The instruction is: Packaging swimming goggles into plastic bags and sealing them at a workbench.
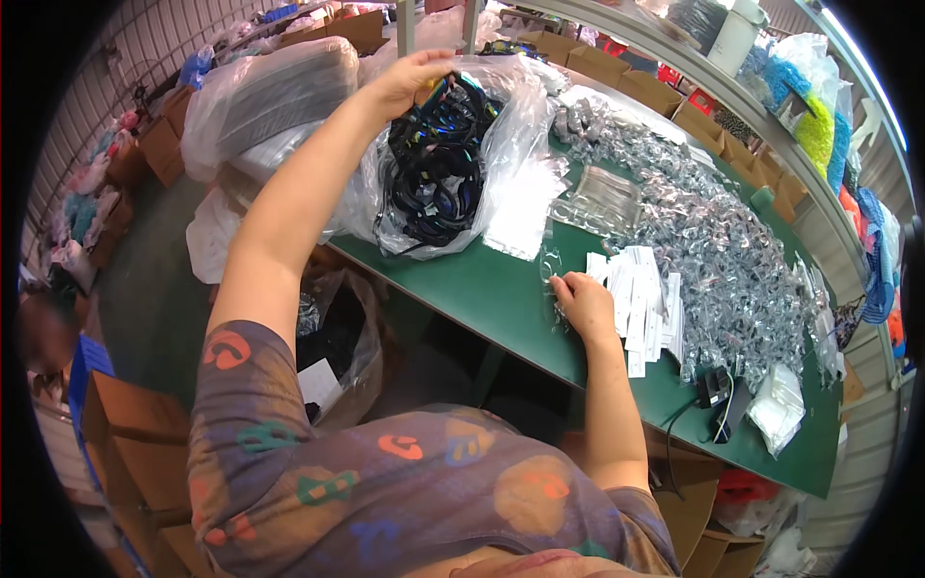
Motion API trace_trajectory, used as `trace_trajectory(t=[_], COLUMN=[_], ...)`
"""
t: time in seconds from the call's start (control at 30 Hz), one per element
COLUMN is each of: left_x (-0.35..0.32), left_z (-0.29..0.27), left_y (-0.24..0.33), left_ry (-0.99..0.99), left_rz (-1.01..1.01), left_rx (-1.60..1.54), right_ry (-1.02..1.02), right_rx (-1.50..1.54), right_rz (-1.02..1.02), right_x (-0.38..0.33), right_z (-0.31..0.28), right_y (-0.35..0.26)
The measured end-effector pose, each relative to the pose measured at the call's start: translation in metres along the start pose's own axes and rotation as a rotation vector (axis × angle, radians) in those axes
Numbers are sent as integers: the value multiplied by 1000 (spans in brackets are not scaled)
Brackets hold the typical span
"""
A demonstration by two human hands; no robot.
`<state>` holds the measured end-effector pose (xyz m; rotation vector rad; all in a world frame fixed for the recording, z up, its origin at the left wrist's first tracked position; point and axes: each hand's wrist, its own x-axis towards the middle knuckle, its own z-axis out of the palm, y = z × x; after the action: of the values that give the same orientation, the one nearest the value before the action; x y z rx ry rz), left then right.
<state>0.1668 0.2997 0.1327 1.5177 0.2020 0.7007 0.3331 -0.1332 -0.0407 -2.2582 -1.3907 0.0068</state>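
Left hand (409, 82) raised to the mouth of a large clear plastic bag (511, 116), fingers curled shut on the top of a bundle of black cables (434, 164). Bundle hanging inside the bag; blue and orange accents among the black loops. Bag slumped at the far left end of the green desk (501, 299), partly over its edge.

Right hand (583, 301) resting low on the desk, fingers bent and pinching a small clear sleeve (552, 265) at the fingertips. Just right of that hand, touching or nearly so: a fanned pile of white paper strips (641, 303). Beyond the strips, a broad heap of small clear packets (713, 250) covering much of the desk's right half. Stack of flat clear bags (602, 197) between the big bag and the heap.

Near the desk's front edge: a small black device with a cord (715, 385), and beside it a white bag bundle (779, 409).

Below the desk, left: open bin lined with plastic (337, 337). Cardboard boxes (617, 67) lined along the desk's far edge.
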Motion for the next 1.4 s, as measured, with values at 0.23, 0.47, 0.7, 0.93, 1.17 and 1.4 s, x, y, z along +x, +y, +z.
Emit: trace_trajectory(t=[0.23, 0.47, 0.7, 0.93, 1.17, 1.4], left_x=[-8, -11, -52, -112, -112, -136], left_z=[0, 34, 121, 203, 186, 225], left_y=[24, 16, 80, 48, -72, -120], left_ry=[120, 123, -139, -342, -296, -23], left_rz=[179, 231, 416, 105, -191, -137], left_rx=[-539, 964, 1639, 1065, 838, 182], right_ry=[9, -1, -25, 81, 416, 145], right_rx=[11, 5, -2, 154, 1111, 1035], right_rz=[8, -7, 23, 82, 200, 98], right_x=[-3, 0, -3, 5, 5, -6], right_z=[-5, 0, -4, -7, -41, -26], right_y=[1, 2, 0, 3, -2, -73])
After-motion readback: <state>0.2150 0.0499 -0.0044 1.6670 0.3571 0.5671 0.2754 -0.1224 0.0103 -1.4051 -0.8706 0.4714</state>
